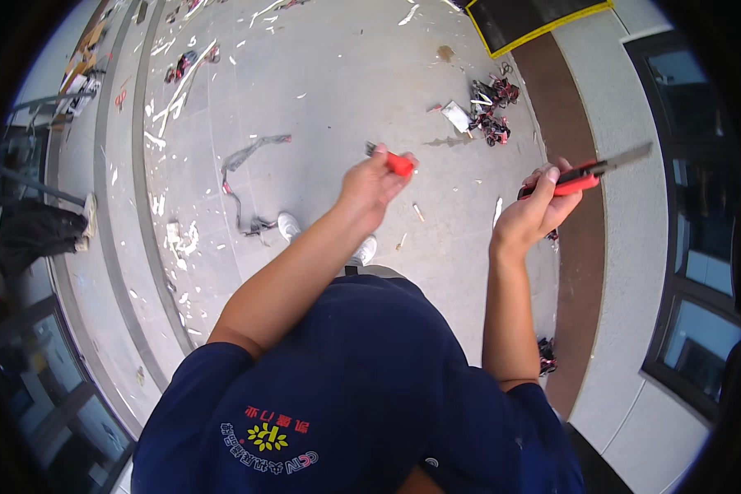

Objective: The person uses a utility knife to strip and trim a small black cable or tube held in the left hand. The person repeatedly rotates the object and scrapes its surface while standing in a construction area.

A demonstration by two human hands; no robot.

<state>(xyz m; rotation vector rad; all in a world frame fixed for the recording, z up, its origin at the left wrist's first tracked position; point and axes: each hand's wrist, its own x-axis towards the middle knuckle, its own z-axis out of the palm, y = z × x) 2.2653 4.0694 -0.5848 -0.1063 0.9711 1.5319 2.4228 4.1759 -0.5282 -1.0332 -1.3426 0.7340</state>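
Observation:
My left hand (361, 191) is raised in front of my body, its fingers closed around a short red piece (399, 165) with a dark end. What exactly that piece is cannot be made out. In my right hand (525, 218), a red and black utility knife (579, 180) is gripped by the handle. Its long grey blade (630, 157) sticks out to the right, slightly blurred. The two hands are well apart, and the blade points away from the left hand.
Scraps of white strip (177, 103) litter the grey floor (329, 82). Dark red-and-black tangles (492, 111) lie by a brown border (583, 206) at right. A grey strip (243, 156) lies ahead of my shoes (288, 226). A yellow-edged black mat (527, 25) is far right; windows (692, 214) stand beyond the border.

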